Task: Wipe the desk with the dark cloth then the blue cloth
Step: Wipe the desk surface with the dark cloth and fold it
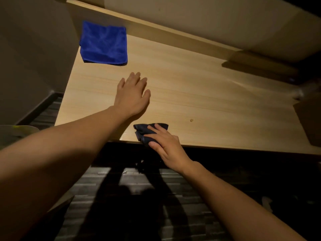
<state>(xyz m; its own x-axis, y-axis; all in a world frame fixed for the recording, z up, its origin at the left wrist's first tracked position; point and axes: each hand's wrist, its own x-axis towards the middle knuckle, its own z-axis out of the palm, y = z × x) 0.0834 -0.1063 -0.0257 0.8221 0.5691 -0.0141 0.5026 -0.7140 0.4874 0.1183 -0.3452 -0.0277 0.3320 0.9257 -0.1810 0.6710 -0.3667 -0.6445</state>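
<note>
- Head view: we see the desk (199, 94) from above, with both of our bare arms reaching over its near edge.
- Right hand (166, 145): it presses flat on the dark cloth (147, 131), fingers spread over the bunched fabric, not curled into a fist. The cloth sits at the near edge of the desk, partly overhanging it.
- Left hand (132, 94): it is open, palm down, fingers together, empty, and lies on or just above the wood near the middle of the desk. We cannot tell whether it bears weight.
- Blue cloth (104, 43): it lies folded flat at the far left corner of the desk, well apart from both hands.
- Progress, as we judge it: the dark-cloth pass is the step in hand. The blue-cloth pass has not begun, since that cloth is untouched.
- How much of the surface is already wiped cannot be read; the wood shows no wet streak or dust line that we can make out.
- Remaining, as we judge it: finish the dark-cloth pass, then take up the blue cloth and wipe again.
- Hidden or unclear: the right end of the desk falls into shadow, where dark objects sit that we cannot identify.
- A small round mark (191, 120) shows on the wood; whether it is a hole or a spot is unclear.
- The lighting is dim and the frame edges are distorted.
</note>
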